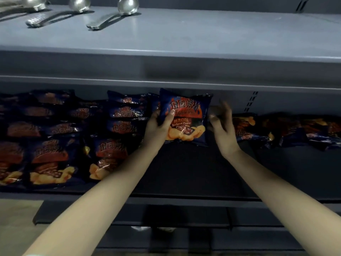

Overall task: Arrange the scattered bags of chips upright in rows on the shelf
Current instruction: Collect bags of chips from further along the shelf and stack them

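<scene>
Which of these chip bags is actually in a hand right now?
The upright barbecue bag at the shelf's middle: the left hand grips its left edge. The right hand is open beside it.

glossy plastic chip bags (184, 119); shiny metal ladles (110, 15).

Head-worn view, forward and down, close to the shelf (166, 195).

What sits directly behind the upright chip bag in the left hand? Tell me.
Another dark chip bag peeks out at the upper left edge of the held bag. Whatever lies straight behind it is covered.
</scene>
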The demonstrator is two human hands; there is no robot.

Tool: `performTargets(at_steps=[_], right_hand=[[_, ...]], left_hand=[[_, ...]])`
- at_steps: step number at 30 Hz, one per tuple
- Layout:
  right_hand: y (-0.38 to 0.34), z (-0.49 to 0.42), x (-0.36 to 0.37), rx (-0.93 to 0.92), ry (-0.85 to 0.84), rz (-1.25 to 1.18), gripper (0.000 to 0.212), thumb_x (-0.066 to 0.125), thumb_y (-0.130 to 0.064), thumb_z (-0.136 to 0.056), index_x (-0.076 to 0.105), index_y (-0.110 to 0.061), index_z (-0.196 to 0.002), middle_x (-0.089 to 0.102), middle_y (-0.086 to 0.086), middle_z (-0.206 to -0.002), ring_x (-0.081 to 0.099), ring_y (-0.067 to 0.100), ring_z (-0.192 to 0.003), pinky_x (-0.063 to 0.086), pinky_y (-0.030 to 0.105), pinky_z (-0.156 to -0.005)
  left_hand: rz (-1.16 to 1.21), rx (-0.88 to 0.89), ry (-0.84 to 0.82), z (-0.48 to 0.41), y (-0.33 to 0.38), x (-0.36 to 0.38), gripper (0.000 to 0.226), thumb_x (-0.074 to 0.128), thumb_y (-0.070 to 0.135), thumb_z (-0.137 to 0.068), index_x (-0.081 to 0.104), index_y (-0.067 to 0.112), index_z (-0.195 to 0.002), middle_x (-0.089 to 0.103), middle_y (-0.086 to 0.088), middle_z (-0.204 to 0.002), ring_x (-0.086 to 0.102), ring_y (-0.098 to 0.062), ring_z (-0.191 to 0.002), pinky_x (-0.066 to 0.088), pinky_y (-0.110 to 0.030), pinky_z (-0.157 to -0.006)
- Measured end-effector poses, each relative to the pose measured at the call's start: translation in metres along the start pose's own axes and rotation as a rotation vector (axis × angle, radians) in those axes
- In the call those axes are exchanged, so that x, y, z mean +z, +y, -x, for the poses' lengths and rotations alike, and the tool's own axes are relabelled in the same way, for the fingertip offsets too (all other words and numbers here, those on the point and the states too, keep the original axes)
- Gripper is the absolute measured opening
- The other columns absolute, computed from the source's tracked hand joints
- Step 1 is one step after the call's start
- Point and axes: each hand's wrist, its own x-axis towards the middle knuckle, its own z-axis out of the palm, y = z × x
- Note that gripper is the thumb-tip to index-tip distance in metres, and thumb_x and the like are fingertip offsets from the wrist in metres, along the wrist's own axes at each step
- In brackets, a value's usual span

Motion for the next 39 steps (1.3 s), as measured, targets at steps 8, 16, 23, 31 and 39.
performTargets(at_steps=[8,16,23,31,39], right_hand=[[0.008,0.007,0.015,0.312,-0.192,-0.28,0.042,0.069,-0.014,-0.079,0.055,-0.02,-0.118,0.066,0.003,-0.115,0.065,0.018,-0.104,0.053,0.033,-0.088],[0.034,0.001,0.031,0.3,-0.14,-0.139,0.036,0.066,-0.007,-0.085,0.054,-0.018,-0.117,0.064,0.008,-0.118,0.061,0.021,-0.111,0.049,0.04,-0.095],[0.05,0.005,0.058,0.226,-0.092,0.027,0.04,0.066,-0.011,-0.085,0.054,-0.026,-0.12,0.064,-0.01,-0.11,0.061,0.01,-0.106,0.048,0.021,-0.082],[0.062,0.014,0.079,0.12,0.017,0.268,0.069,0.064,-0.02,-0.087,0.029,-0.017,-0.147,0.047,0.004,-0.138,0.039,0.007,-0.126,0.034,0.024,-0.107],[0.071,0.019,0.086,0.062,0.032,0.322,0.084,0.056,-0.005,-0.077,0.016,-0.014,-0.151,0.043,0.006,-0.135,0.034,-0.004,-0.113,0.024,-0.006,-0.09]], left_hand=[[-0.059,0.03,0.059,0.009,-0.025,0.007,0.03,0.056,0.039,-0.09,0.053,0.02,-0.114,0.062,0.008,-0.104,0.061,-0.012,-0.101,0.049,-0.029,-0.089],[-0.45,0.202,0.069,0.019,-0.032,0.006,0.066,0.063,0.021,-0.088,0.03,0.008,-0.143,0.05,-0.006,-0.132,0.05,-0.012,-0.118,0.04,-0.02,-0.099],[-0.995,0.353,-0.038,0.042,-0.059,-0.003,0.09,0.064,0.021,-0.086,0.001,0.008,-0.149,0.005,-0.017,-0.157,0.007,-0.03,-0.144,0.015,-0.042,-0.117],[-1.27,0.327,-0.166,0.048,-0.088,-0.01,0.077,0.054,0.026,-0.091,0.007,0.008,-0.15,-0.01,-0.019,-0.156,0.0,-0.038,-0.143,0.014,-0.049,-0.117],[-1.205,0.35,-0.171,0.046,-0.094,-0.007,0.066,0.053,0.018,-0.091,0.021,0.003,-0.147,0.003,-0.02,-0.156,0.001,-0.041,-0.142,0.012,-0.051,-0.114]])
